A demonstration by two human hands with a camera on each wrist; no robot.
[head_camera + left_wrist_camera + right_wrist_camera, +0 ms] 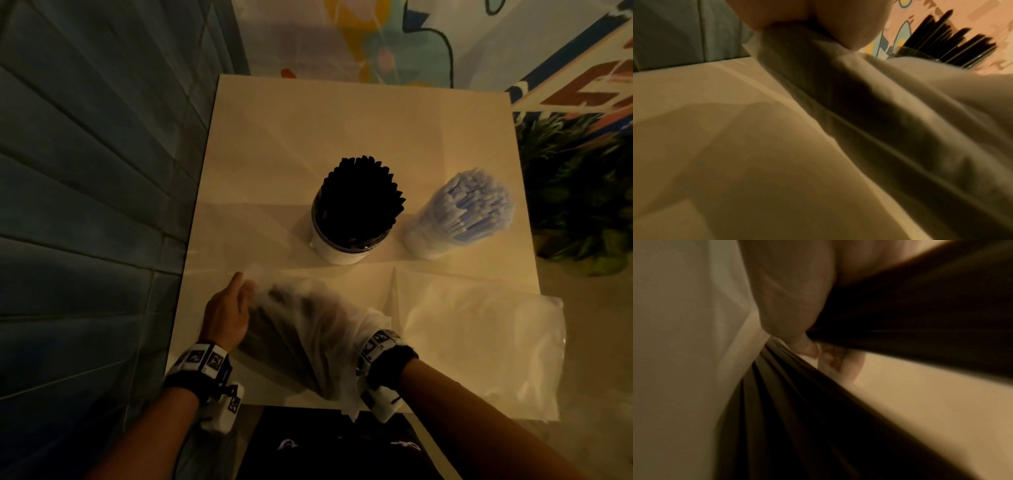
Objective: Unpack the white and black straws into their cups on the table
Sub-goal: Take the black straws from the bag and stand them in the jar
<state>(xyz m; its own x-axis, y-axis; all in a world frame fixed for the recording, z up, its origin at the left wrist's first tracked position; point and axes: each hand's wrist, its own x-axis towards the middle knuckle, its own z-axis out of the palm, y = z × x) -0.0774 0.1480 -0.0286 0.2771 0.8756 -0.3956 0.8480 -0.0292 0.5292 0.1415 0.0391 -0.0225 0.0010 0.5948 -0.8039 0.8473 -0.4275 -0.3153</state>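
A white cup [337,251] full of black straws [359,198] stands mid-table, and a clear cup [423,245] of white straws [472,205] is to its right. Near the front edge lies a cloudy plastic bag [301,329] with more black straws [869,105] inside. My left hand [236,294] pinches the bag's far left end between thumb and fingers [838,24]. My right hand [342,325] is inside the bag, hidden by the plastic in the head view. In the right wrist view its curled fingers [797,331] grip a bundle of black straws [920,321].
An empty clear plastic bag [479,342] lies flat at the table's front right and hangs over the edge. The pale table [308,130] meets a blue panelled wall [85,171] on the left. A green plant [575,192] stands off the right edge.
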